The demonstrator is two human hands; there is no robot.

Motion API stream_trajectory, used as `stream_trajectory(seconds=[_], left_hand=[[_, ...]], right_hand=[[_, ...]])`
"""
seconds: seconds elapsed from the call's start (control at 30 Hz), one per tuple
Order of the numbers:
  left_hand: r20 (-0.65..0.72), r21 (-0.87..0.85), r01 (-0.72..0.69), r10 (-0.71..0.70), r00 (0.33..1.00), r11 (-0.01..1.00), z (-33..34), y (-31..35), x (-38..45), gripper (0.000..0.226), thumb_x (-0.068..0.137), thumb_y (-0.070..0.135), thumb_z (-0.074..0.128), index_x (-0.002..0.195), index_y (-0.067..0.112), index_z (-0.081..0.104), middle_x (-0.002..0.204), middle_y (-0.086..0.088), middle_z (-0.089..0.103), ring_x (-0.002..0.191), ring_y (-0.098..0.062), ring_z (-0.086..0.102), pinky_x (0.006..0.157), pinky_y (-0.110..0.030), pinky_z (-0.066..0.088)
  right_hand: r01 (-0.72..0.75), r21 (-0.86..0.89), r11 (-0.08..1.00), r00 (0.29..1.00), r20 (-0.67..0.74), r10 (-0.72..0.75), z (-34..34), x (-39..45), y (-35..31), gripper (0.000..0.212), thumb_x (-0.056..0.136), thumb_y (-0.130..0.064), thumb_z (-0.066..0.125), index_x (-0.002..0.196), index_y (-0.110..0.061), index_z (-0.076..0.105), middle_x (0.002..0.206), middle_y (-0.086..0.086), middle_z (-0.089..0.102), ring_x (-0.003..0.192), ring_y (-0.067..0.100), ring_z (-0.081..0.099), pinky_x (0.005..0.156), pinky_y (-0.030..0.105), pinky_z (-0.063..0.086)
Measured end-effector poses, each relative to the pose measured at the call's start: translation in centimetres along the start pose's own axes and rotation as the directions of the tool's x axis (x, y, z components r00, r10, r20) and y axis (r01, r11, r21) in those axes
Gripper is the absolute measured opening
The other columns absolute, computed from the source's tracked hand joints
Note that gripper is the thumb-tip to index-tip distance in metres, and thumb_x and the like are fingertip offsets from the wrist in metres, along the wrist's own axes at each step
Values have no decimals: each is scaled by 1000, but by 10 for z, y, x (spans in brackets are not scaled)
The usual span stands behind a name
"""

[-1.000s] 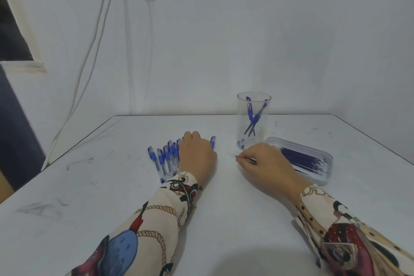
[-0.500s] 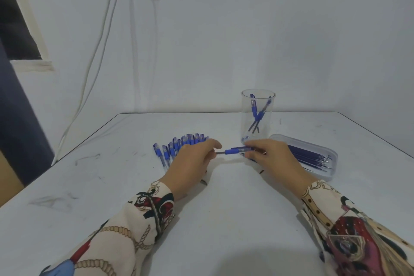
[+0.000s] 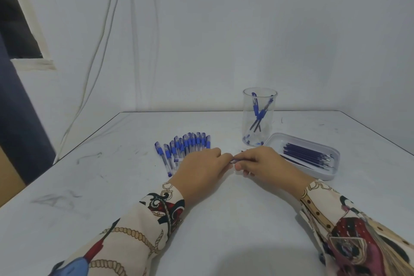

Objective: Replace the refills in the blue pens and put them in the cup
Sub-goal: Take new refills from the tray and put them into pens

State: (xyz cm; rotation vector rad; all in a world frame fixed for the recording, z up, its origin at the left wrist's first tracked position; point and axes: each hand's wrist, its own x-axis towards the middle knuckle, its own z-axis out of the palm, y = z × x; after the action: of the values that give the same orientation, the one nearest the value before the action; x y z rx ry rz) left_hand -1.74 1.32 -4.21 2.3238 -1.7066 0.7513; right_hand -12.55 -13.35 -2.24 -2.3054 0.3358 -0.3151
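My left hand (image 3: 202, 169) and my right hand (image 3: 266, 164) meet at the middle of the table, both gripping one blue pen (image 3: 235, 160) of which only a short piece shows between the fingers. Several blue capped pens (image 3: 187, 148) lie in a fanned row just behind my left hand. A clear cup (image 3: 259, 116) stands behind my right hand with two blue pens inside. To its right lies a shallow clear tray (image 3: 322, 173) holding several dark blue refills (image 3: 308, 155).
The white table (image 3: 224, 219) has its left edge running diagonally toward a dark curtain and its far edge against a white wall. White cables (image 3: 100, 51) hang down the wall at the left.
My left hand lifted a pen from the row and brought it to the right hand. Both hands have closed in on the pen until they nearly touch.
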Motion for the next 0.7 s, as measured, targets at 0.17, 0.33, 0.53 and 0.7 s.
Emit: stream_trajectory(seconds=[0.17, 0.33, 0.53, 0.7], left_hand=[[-10, 41, -21, 22, 1000, 999, 3, 2, 1, 34, 98, 38, 24, 104, 22, 53, 74, 7, 48, 60, -13, 46, 49, -30, 42], [-36, 44, -40, 42, 998, 998, 3, -2, 1, 30, 97, 39, 27, 95, 24, 53, 54, 7, 39, 40, -14, 39, 37, -24, 30], [-44, 40, -39, 40, 998, 998, 4, -10, 3, 40, 96, 47, 18, 104, 29, 53, 58, 6, 48, 46, -13, 47, 39, -25, 35], [6, -16, 98, -98, 995, 995, -1, -10, 2, 36, 99, 44, 24, 117, 22, 45, 85, 6, 61, 75, -16, 58, 61, -36, 49]], right_hand=[[14, -38, 999, 1000, 3, -14, -1, 2, 3, 14, 90, -21, 59, 93, -26, 72, 67, -5, 65, 59, 0, 56, 71, 22, 49], [19, -37, 999, 1000, 8, -19, -2, 2, 3, 16, 91, -20, 59, 89, -29, 72, 66, -5, 65, 61, 3, 57, 72, 25, 49], [24, -81, 996, 1000, 0, -24, -7, 0, -1, 14, 89, -24, 62, 99, -25, 73, 78, -11, 65, 73, 0, 59, 72, 14, 44], [-14, -267, 964, 992, -125, -21, -11, 3, 4, 20, 90, -25, 60, 104, -18, 73, 95, -3, 58, 89, 12, 54, 81, 26, 42]])
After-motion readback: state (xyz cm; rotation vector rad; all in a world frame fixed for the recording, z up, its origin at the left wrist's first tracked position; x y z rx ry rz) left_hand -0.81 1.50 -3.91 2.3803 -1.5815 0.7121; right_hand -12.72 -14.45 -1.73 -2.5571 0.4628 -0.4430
